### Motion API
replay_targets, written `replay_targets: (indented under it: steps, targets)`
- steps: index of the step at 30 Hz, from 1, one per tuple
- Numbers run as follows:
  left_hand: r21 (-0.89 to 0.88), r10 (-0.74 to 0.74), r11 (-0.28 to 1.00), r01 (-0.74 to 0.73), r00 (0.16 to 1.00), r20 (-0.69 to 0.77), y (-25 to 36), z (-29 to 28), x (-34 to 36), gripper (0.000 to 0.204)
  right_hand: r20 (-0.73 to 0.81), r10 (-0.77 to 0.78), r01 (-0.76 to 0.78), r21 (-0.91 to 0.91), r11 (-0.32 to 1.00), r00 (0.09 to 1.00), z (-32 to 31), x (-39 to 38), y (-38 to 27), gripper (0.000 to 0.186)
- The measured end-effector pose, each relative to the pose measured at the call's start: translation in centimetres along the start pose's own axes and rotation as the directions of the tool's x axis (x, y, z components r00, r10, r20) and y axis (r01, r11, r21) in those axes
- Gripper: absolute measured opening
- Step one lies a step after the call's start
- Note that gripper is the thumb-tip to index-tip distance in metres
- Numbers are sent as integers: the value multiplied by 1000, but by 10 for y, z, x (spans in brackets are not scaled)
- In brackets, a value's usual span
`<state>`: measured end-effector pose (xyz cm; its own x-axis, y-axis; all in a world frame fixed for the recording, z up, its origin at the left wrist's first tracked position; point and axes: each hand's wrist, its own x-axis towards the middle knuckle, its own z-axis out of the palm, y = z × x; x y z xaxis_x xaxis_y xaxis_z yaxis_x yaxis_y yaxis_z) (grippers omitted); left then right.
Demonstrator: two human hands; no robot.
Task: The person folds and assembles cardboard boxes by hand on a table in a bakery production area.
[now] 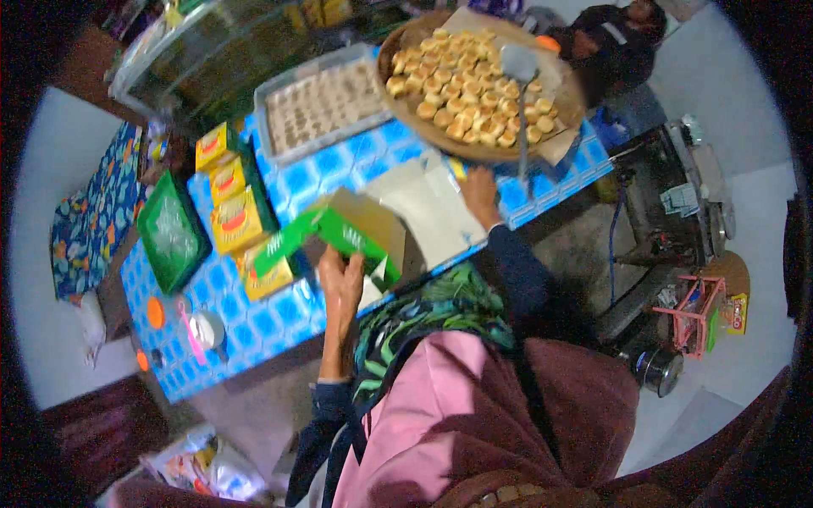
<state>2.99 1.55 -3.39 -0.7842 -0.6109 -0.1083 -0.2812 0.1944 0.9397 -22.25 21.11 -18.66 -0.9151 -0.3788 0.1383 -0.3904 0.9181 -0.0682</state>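
Note:
A green cardboard box (339,227) with a pale inside stands at the front edge of the blue-patterned table, its broad white-lined lid (428,203) folded out to the right. My left hand (340,275) is closed round the box's near green wall. At the lid's far right corner, my right hand (481,196) has its fingers curled in beside a small yellow patch; they seem to grip the lid's edge. Just beyond the lid, a large round woven tray (406,118) holds many golden-brown baked pieces, with a grey long-handled spatula (521,72) lying over them.
Left of the box, several yellow-and-green boxes (239,218) stand in a row, beside a green tray (174,233). A pale rectangular tray (279,151) lies behind. At the table's left are a white cup (206,330) and orange lid (155,312). Another person (614,51) sits beyond the tray.

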Motion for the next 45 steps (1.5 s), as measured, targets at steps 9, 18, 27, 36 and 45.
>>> replay_targets:
  steps: [9,18,27,36,45]
  targets:
    - [-421,-44,907,6,996,-80,-8,25,5,11,70,136,-151,331,932,988,-19,-17,28,19]
    - [-526,-237,827,201,972,-1,-1,23,12,7,45,-232,90,838,538,972,-156,-81,-52,42]
    - [-691,-288,697,190,957,-28,-3,30,13,5,-20,-448,350,656,668,894,-176,-101,-85,30]
    - [-694,-230,702,158,973,-12,-6,27,6,7,-21,-504,422,578,699,863,-192,-105,-96,29]
    - [-581,-136,810,81,989,-51,-17,35,-9,11,182,-661,632,195,750,728,-212,-105,-114,23]
